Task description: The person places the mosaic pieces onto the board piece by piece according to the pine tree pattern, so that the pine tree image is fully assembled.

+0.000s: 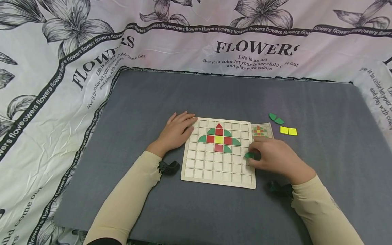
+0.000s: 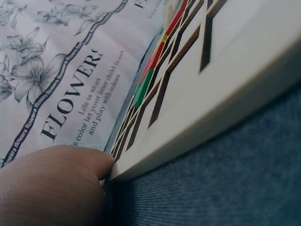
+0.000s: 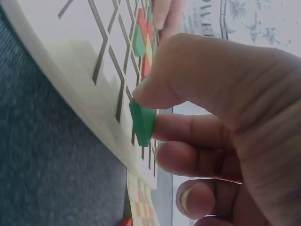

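Right hand (image 1: 275, 154): thumb and forefinger pinch a single green piece (image 3: 143, 123), the gap between them no wider than the piece; the other fingers curl loosely behind and hold nothing. The piece projects past the fingertips, above the right margin of the grid board (image 1: 217, 176). Whether it touches the board cannot be told.

Left hand (image 1: 176, 131): fingers extended and slightly spread, grasping nothing, tips at the far left corner of the board.

Layout: a group of coloured pieces (image 1: 218, 140) sits in the grid, to the left of the pinching fingertips and slightly beyond them. The pattern card (image 1: 267, 128) lies just beyond the right fingers, partly hidden by the hand. Two loose green pieces (image 1: 279, 120) and two yellow squares (image 1: 288, 131) lie farther out, beyond the right knuckles.

Recommended handling for what appears to be a placing step:

1. Press lightly with the left fingertips so the board does not slide.
2. Grip the piece by its edges, leaving its underside free.
3. Turn its curved side to suit the cell before lowering.
4. Lift the fingertips clear of seated pieces; dragging could dislodge them.
5. Release only when the piece lies flat.
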Motion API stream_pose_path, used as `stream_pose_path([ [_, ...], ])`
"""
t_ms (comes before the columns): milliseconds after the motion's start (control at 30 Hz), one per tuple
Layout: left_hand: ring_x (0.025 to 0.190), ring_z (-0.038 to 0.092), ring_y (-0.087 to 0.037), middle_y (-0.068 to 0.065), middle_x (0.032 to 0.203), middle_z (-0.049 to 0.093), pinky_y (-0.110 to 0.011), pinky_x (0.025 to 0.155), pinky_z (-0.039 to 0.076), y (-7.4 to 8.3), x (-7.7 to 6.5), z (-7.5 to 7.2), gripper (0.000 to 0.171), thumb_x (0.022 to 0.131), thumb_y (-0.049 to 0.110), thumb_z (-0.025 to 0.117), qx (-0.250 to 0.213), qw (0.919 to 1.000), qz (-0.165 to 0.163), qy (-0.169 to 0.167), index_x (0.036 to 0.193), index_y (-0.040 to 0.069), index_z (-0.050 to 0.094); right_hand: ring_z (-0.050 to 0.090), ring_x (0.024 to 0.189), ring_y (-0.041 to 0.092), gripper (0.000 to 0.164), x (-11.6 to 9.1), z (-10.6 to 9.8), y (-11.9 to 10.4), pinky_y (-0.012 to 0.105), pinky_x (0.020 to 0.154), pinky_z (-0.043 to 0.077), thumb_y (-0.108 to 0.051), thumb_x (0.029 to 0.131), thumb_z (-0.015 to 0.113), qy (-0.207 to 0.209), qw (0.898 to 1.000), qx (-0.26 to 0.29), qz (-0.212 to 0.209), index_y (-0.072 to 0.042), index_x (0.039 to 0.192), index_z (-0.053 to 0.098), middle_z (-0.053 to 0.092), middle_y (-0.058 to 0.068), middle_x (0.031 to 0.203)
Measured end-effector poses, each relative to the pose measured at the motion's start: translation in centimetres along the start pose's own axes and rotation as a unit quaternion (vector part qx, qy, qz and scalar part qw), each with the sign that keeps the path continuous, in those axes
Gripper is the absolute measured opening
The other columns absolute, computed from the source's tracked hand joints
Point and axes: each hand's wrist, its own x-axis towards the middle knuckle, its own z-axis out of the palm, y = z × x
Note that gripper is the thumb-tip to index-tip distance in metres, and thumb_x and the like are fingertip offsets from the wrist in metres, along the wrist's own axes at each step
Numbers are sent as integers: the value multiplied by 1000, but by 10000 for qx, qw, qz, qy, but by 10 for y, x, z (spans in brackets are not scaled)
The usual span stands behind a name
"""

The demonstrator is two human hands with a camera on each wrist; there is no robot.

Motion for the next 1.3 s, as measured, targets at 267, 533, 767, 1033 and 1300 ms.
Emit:
stream_pose_path([
  [267, 160, 25, -24, -2, 166, 43, -48, 133, 3, 0, 0, -1, 47, 114, 32, 47, 4, 10000, -12, -40, 158, 19, 51, 49, 67, 6, 16, 12, 5, -7, 27, 57, 44, -22, 78, 82, -45, 9999, -38, -115, -15, 91, 79, 62, -6, 84],
  [533, 160, 25, -24, -2, 165, 44, -48, 133, 4, 0, 0, -1, 47, 113, 32, 47, 6, 10000, 19, -18, 158, 19, 52, 51, 65, 7, 17, 30, 3, -21, 27, 57, 46, -24, 80, 82, -77, 9990, -92, -435, -14, 93, 80, 66, -5, 88],
  [767, 161, 24, -24, -2, 165, 43, -47, 133, 3, -1, -1, 0, 47, 114, 32, 46, 2, 10000, 27, -13, 159, 20, 51, 49, 63, 7, 12, 43, 5, -33, 26, 51, 43, -19, 78, 79, -12, 9977, -174, -661, -15, 89, 79, 61, -5, 81],
  [1033, 161, 24, -24, -2, 166, 43, -48, 133, 2, 0, 0, -3, 47, 114, 31, 46, 30, 10000, 16, -62, 159, 19, 50, 51, 62, 6, 9, 56, 10, -38, 28, 50, 44, -17, 78, 77, 131, 9971, -229, -714, -18, 87, 78, 63, -5, 83],
  [1300, 161, 24, -24, -3, 165, 44, -48, 133, 3, 1, 0, -3, 47, 114, 31, 46, 22, 10000, 16, -61, 159, 19, 51, 52, 63, 6, 6, 71, 9, -53, 28, 54, 47, -19, 80, 81, 136, 9952, -263, -930, -16, 83, 76, 63, -6, 82],
])
